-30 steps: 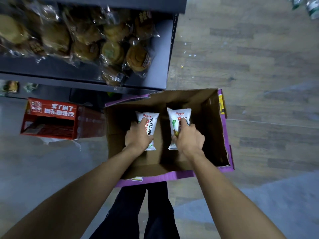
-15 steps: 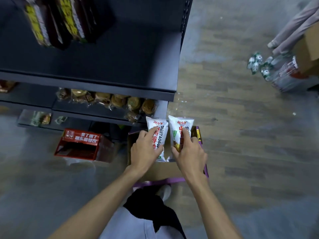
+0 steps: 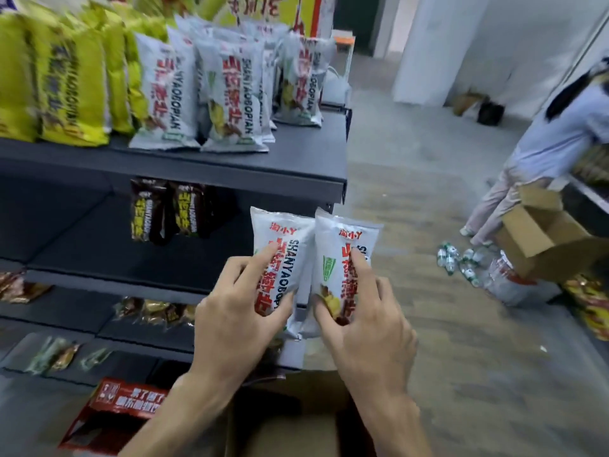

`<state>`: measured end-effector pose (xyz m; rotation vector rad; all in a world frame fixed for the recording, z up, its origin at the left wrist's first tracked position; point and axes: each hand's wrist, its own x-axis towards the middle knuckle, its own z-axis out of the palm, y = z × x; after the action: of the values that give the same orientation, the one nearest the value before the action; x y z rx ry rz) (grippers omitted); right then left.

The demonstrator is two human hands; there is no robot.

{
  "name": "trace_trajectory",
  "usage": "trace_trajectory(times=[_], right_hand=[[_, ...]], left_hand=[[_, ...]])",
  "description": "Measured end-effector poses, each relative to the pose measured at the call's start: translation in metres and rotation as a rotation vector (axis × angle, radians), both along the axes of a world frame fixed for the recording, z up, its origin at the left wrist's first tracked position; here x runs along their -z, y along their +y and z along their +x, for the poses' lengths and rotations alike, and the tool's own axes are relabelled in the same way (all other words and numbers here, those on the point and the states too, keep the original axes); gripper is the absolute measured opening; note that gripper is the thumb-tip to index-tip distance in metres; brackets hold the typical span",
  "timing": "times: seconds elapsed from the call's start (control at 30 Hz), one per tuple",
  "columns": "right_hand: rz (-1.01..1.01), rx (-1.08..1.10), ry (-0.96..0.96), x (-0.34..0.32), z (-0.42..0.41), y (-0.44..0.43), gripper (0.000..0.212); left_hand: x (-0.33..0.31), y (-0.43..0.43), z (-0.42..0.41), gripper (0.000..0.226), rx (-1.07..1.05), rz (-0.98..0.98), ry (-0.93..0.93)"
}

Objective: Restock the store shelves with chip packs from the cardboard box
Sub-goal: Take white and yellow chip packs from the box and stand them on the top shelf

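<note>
My left hand (image 3: 235,318) grips one white chip pack (image 3: 280,239) with red lettering, held upright. My right hand (image 3: 365,331) grips a second white chip pack (image 3: 342,239) right beside it, the two packs touching. Both packs hang in the air in front of the dark shelf unit, below its upper shelf (image 3: 296,166), where matching white packs (image 3: 230,94) stand in a row. The cardboard box (image 3: 290,430) lies at the bottom of the view, under my forearms, mostly hidden.
Yellow packs (image 3: 66,87) fill the upper shelf's left side. Brown packs (image 3: 164,209) stand on the middle shelf. A red carton (image 3: 115,410) lies on the floor at lower left. At right a person (image 3: 553,143) bends over another cardboard box (image 3: 540,232), with bottles (image 3: 461,262) on the floor.
Both hands have lifted the two white packs out of the box and up to shelf height. The view has tilted up from the box to the shelves.
</note>
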<state>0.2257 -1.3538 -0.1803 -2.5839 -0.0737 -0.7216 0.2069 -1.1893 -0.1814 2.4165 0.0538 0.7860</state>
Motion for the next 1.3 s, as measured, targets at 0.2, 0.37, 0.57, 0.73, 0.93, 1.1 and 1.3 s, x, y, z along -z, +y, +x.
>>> trace_trajectory(times=[0.2,0.37,0.57,0.73,0.93,1.1,1.3], right_hand=[[0.023,-0.026,-0.128,-0.067,0.032,0.01,0.079],[0.053,-0.031,-0.208,-0.114,0.067,0.017,0.074],[0.052,0.004,-0.195,-0.157,0.128,0.025,0.071],[0.028,0.042,-0.174,-0.17,0.158,0.025,0.065],[0.005,0.063,-0.188,-0.157,0.161,0.018,0.065],[-0.014,0.095,-0.171,-0.138,0.166,0.004,0.066],[-0.019,0.113,-0.145,-0.128,0.169,0.002,0.065]], left_hand=[[-0.064,0.004,0.034,0.066,-0.046,0.069,-0.191],[-0.111,0.007,0.069,0.064,-0.075,0.137,-0.296],[-0.149,-0.001,0.144,0.064,-0.097,0.216,-0.292],[-0.16,-0.007,0.223,0.057,-0.133,0.272,-0.175],[-0.156,-0.002,0.276,0.044,-0.245,0.353,-0.069],[-0.155,-0.003,0.287,0.054,-0.234,0.363,-0.171],[-0.142,0.005,0.295,0.061,-0.24,0.327,-0.097]])
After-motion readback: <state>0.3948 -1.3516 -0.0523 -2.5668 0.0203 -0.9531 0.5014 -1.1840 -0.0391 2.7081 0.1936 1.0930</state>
